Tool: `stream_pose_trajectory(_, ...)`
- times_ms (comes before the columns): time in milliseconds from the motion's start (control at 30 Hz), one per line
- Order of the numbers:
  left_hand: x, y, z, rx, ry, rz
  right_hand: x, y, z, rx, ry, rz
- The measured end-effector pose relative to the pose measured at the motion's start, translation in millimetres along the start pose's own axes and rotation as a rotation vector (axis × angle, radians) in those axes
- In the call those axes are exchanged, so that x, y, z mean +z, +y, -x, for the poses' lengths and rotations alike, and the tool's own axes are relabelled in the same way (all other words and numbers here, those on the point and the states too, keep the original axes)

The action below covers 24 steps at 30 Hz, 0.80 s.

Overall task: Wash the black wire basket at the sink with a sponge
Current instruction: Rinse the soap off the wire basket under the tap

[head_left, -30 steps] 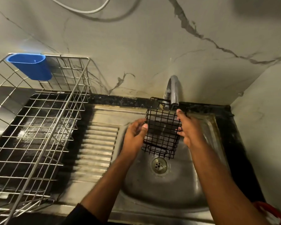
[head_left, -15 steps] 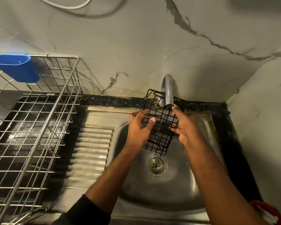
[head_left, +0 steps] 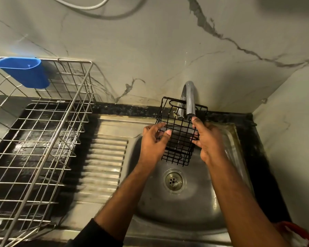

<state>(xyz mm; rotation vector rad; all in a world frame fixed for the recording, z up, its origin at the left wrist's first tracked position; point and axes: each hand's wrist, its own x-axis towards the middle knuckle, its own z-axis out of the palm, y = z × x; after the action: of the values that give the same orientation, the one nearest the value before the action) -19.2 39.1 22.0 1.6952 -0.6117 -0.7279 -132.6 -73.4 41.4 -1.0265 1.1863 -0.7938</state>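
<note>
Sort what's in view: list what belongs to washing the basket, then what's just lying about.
In the job:
black wire basket
left hand, gripping it
right hand, gripping it
tap
sink
No sponge shows.

Lying about:
steel dish rack
blue cup hung on the rack
white cable
red item at bottom right

basket: black coated wire | sink: dull steel | tap: glossy metal

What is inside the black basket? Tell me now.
The basket looks empty: only the sink and faucet show through its mesh. No sponge is visible. The hands cover parts of its sides.
</note>
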Motion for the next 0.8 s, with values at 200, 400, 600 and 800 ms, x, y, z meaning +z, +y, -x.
stream_pose_trajectory(200,0,-3,2,-0.022,-0.006,0.040,0,0,3,-0.019,0.002,-0.015)
stream_pose_trajectory(400,1,-7,-1,-0.075,-0.107,0.084,-10,4,-1,0.026,0.103,-0.076)
stream_pose_trajectory(600,14,-7,0,-0.114,-0.106,0.157,-28,0,-1,0.013,0.168,-0.079)
stream_pose_trajectory(800,24,-1,5,-0.103,-0.110,0.159,-44,0,4,0.006,0.202,-0.081)
